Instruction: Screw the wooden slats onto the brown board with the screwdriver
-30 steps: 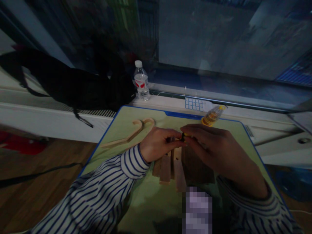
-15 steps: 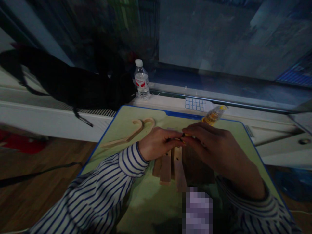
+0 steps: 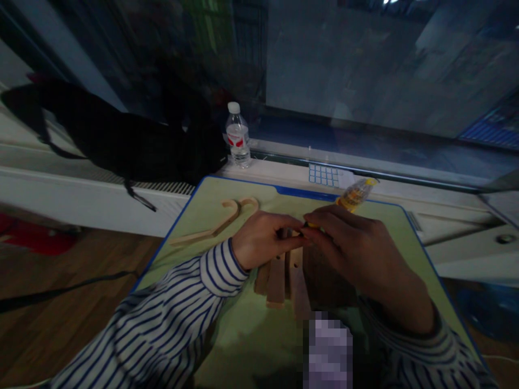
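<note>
Above the middle of the table, my left hand (image 3: 265, 237) is closed in a pinch, its fingertips meeting those of my other hand; what it grips is hidden. My right hand (image 3: 357, 248) pinches a small yellow-and-black piece (image 3: 308, 224), mostly covered by the fingers. Behind its knuckles a clear and yellow plastic object (image 3: 357, 193), like a small bottle or a handle, leans up to the right; whether it joins the pinched piece I cannot tell. Below both hands, a light wooden strip (image 3: 275, 286) and a second strip (image 3: 299, 294), each with holes, lie on a darker wooden block (image 3: 330, 278).
Curved wooden hook pieces (image 3: 225, 219) lie at the left of the blue-edged, pale green table (image 3: 239, 340). On the sill behind stand a water bottle (image 3: 238, 138) and a black bag (image 3: 133, 143), with a blue-gridded sheet (image 3: 323, 175) farther right. A blurred block covers the front edge.
The left fingers have shifted slightly, and a little less of the small piece shows between the hands. Otherwise both hands stay in place; the whole view has moved slightly.
</note>
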Motion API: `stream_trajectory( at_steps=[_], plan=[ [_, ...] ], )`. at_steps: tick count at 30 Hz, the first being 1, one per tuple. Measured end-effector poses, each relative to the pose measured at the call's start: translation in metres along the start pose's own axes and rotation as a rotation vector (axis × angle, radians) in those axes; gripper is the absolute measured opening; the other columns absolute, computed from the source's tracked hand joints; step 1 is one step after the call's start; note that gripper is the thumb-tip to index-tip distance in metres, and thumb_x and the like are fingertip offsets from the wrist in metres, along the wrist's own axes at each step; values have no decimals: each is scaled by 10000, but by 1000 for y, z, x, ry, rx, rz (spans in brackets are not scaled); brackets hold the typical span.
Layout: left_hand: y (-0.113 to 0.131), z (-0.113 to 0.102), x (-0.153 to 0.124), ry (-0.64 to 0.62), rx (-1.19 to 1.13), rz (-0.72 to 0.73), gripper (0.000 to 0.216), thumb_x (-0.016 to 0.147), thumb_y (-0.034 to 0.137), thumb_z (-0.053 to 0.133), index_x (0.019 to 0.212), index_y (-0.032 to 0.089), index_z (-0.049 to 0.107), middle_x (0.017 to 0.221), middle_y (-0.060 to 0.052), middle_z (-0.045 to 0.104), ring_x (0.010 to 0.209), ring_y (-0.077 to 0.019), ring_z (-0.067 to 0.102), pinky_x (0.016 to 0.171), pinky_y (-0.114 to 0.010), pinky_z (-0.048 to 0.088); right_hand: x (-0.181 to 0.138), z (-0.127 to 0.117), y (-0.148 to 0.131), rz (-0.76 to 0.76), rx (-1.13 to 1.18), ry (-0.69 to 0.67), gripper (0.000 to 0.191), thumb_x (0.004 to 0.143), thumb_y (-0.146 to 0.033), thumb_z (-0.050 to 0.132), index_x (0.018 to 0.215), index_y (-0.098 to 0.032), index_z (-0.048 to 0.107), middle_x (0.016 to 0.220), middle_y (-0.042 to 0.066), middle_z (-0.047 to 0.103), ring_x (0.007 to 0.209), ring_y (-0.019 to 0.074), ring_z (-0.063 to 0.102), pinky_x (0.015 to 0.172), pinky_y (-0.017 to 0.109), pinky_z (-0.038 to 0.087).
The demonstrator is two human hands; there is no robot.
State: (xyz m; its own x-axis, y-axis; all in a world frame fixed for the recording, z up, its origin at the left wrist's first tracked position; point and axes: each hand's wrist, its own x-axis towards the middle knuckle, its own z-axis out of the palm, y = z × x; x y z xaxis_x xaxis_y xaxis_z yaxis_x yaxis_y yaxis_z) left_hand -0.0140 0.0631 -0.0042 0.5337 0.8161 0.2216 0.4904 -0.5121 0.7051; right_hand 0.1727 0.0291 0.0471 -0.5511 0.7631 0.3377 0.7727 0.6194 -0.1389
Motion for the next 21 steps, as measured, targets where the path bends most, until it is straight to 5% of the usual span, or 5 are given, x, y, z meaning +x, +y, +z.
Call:
stream_trajectory(
  at_steps=[10, 21],
  plan=[
    [3, -3, 1, 17, 27, 3, 199, 805, 343, 616, 863, 178, 711, 562, 38, 598, 505, -75, 513, 500, -189, 324, -2, -3, -5, -42, 25, -4, 321, 912, -247, 473, 1220, -167, 513, 1214, 62, 607, 991, 194, 617, 842, 349, 521],
    [2, -8, 3, -72, -13, 45, 217, 836, 334, 578, 846, 156, 701, 579, 37, 591, 509, -68, 492, 506, -178, 325, -2, -1, -2, -43, 55, -21, 265, 894, -177, 493, 1154, -194, 542, 1165, 47, 624, 969, 192, 627, 859, 357, 508]
  ],
)
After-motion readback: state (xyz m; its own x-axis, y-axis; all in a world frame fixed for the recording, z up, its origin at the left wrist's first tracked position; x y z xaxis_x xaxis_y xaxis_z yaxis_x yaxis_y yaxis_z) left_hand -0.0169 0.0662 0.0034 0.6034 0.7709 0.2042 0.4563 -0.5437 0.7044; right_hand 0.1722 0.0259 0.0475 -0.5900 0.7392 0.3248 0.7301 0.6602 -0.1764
